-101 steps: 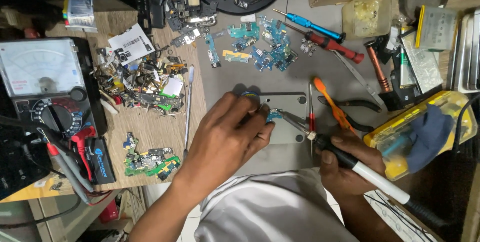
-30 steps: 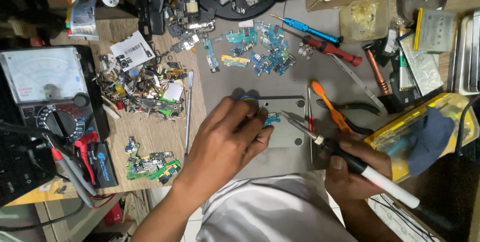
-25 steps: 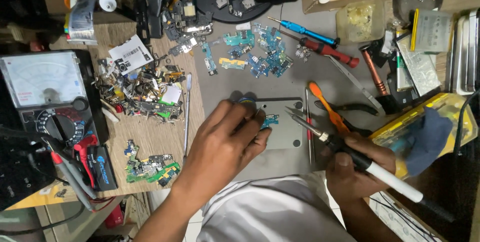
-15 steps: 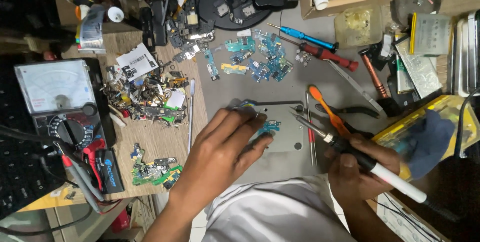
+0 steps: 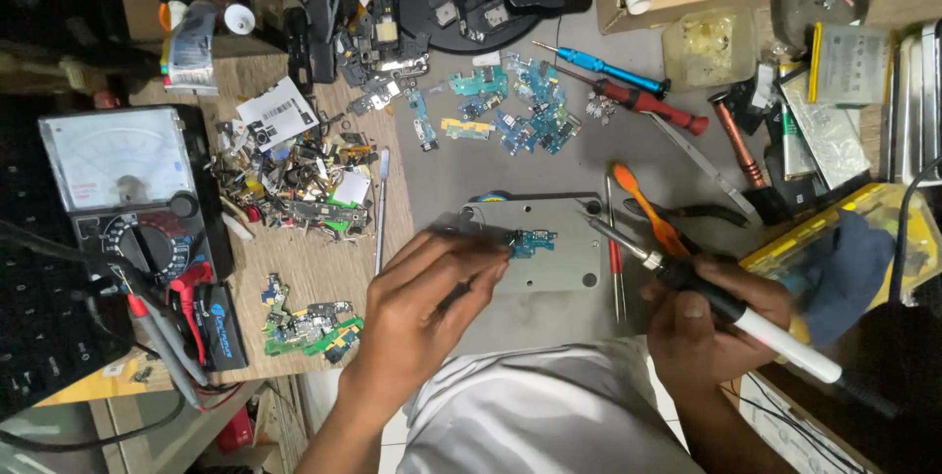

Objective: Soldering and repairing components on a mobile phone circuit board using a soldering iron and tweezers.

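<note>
While the left hand (image 5: 427, 302) pinches a small teal circuit board (image 5: 531, 241) against the grey metal plate (image 5: 549, 268), the right hand (image 5: 711, 322) stays fisted around a soldering iron (image 5: 721, 302). Its tip sits just right of the pinch, apart from the board.

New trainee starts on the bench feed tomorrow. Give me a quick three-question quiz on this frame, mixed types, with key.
1. True or false: the right hand holds a soldering iron.
2. What do the left hand fingertips press against on the grey metal plate? A) blue screwdriver B) small teal circuit board C) orange-handled tool
3. Which instrument lies at the far left of the wooden bench?

Key:
1. True
2. B, the small teal circuit board
3. The analog multimeter
</note>
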